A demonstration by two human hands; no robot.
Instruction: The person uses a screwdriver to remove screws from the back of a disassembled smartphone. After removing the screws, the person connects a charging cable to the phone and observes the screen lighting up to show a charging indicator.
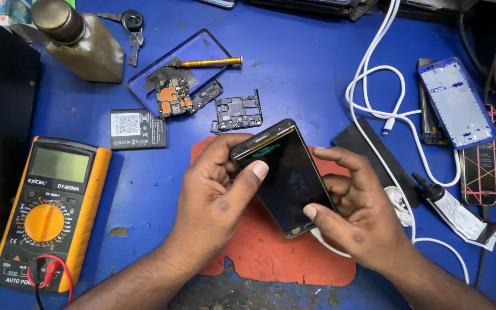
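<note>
Phone screen assembly (285, 178) at centre above orange mat (271, 252), pinched between left hand (216, 201) at nine o'clock and right hand (354, 209) at three. Probably light, thin, slick, fragile; best gripped by edges.

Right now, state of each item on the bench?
Black glass phone screen: dark, held above the orange mat in both hands.
Left hand: thumb on the screen's top edge.
Right hand: fingers on its right side.
Yellow multimeter: display blank, leads plugged in.
Blue plastic back cover: off, lying inside up.
Orange circuit board: removed, bare.
Black flat battery: out, lying flat.
White cable: connector end loose.
</note>
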